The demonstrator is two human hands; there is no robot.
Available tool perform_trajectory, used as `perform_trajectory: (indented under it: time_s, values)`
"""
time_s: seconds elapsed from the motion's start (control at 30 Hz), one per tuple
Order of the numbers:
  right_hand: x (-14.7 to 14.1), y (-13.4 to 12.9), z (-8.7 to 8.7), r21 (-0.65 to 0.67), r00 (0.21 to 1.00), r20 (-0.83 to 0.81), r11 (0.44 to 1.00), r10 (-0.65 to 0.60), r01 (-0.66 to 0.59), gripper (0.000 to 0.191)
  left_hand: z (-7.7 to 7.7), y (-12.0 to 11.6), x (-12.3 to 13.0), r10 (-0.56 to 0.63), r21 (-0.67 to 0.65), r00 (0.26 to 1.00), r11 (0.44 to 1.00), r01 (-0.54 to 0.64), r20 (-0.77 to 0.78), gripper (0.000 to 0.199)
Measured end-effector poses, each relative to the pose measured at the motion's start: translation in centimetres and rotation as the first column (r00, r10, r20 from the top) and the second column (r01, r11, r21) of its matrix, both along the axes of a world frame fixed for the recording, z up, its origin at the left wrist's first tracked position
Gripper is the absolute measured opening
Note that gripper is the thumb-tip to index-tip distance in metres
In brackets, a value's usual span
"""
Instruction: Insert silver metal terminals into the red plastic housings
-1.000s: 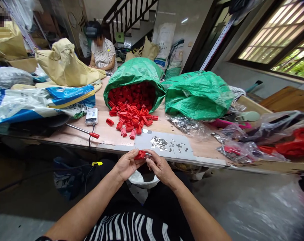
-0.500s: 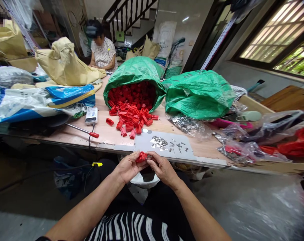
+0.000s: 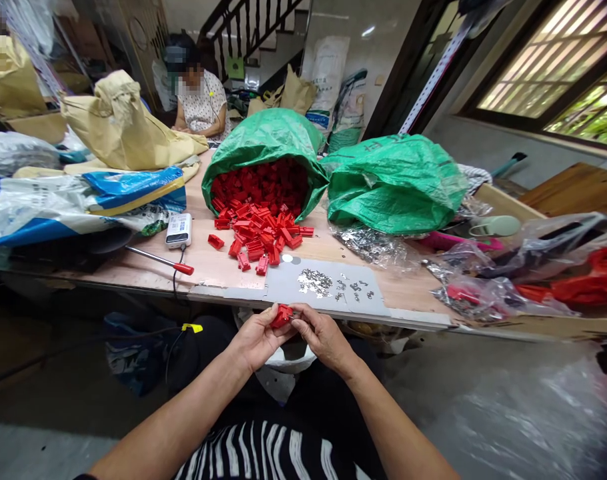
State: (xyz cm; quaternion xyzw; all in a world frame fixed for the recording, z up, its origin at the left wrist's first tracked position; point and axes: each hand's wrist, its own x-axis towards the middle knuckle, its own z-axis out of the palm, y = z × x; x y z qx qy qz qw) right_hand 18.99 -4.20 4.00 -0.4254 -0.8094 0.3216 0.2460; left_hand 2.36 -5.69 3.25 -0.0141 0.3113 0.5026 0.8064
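Just in front of the table edge, my left hand (image 3: 258, 337) is closed on a red plastic part (image 3: 282, 315). My right hand (image 3: 322, 333) is pinched at the part's right side, on a small metal piece (image 3: 294, 316) that is mostly hidden by the fingers. Beyond my hands, a grey mat (image 3: 328, 283) bears a heap of small metal pieces (image 3: 314, 283), with several more spread out to its right. A pile of similar red parts (image 3: 258, 233) spills from the mouth of a green sack (image 3: 268, 130) onto the table.
A second green sack (image 3: 396, 183) stands at right, by plastic bags of metal pieces (image 3: 376, 243). At left are a red-handled lever (image 3: 158, 260), a white device (image 3: 178, 231) with a cable, and blue-white sacking (image 3: 83, 207). A person (image 3: 201, 107) sits across the table. Below my hands is a white container (image 3: 289, 360).
The view has shifted slightly, so the table's contents sit a little further left and up. Both hands keep their hold on the red part, with only slight finger movement.
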Motion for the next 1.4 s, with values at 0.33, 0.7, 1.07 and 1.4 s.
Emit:
perform_trajectory:
  time_s: [0.33,0.7,1.07,1.4]
  values:
    - [0.1,0.2,0.0,-0.007,0.998,-0.068,1.000,0.000,0.000,0.031,-0.6,0.0,0.4,-0.002,-0.010,0.999,1.000,0.003,0.033,0.018]
    - [0.3,-0.2,0.0,0.039,0.997,0.080,0.999,-0.007,0.004,0.034,0.1,-0.1,0.4,0.011,-0.021,0.999,1.000,-0.011,0.035,0.019]
    - [-0.1,0.2,-0.9,-0.008,0.979,-0.152,0.990,-0.139,0.139,0.034,-1.1,-0.4,1.1,-0.011,0.013,0.999,1.000,0.011,0.033,0.014]
    - [0.8,-0.2,-2.2,-0.161,0.964,-0.176,0.972,-0.197,0.169,0.036,-3.9,-1.1,1.0,-0.132,-0.056,0.971,0.991,0.123,-0.197,0.014]
